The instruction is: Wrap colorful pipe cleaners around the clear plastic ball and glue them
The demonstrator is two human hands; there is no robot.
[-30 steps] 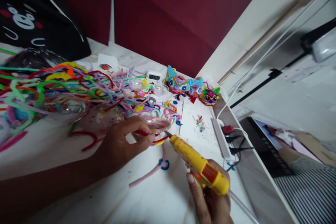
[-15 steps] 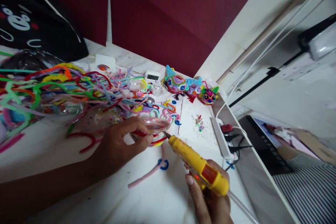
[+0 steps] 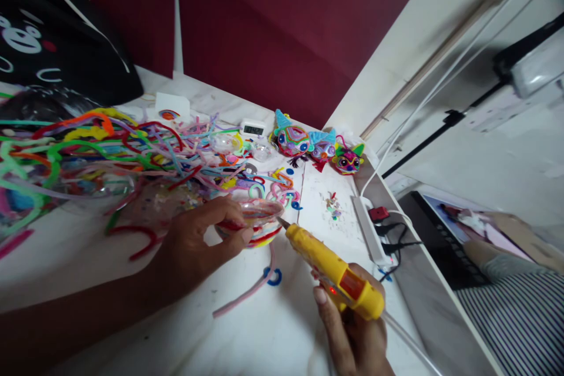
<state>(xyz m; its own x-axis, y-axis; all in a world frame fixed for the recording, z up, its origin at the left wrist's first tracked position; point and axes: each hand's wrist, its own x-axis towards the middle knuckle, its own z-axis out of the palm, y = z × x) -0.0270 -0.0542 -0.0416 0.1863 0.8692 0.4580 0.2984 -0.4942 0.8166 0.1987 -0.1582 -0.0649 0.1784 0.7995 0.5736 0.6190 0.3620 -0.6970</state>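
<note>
Between the thumb and fingers of my left hand point(image 3: 202, 235) is a clear plastic half-shell point(image 3: 264, 229), its outside wrapped in red, yellow and white pipe cleaner strips. My right hand point(image 3: 352, 329) grips a yellow hot glue gun point(image 3: 335, 267) with a lit red light and a glue stick out of its back. The nozzle points at the shell's right rim, very close to it; I cannot tell whether they touch. A pink pipe cleaner point(image 3: 249, 294) trails below the shell, beside a curled blue piece point(image 3: 273, 276).
Loose pipe cleaners point(image 3: 101, 147) heap across the left. Several finished animal-face ornaments point(image 3: 293, 140) stand at the back, near a small digital clock point(image 3: 252, 127). A power strip point(image 3: 372, 232) with plugs lies along the right ledge. A black bag point(image 3: 57, 41) sits back left.
The glue gun's nozzle has shifted slightly right, away from the shell's rim. My left hand keeps its hold on the shell. The whole view has moved a little.
</note>
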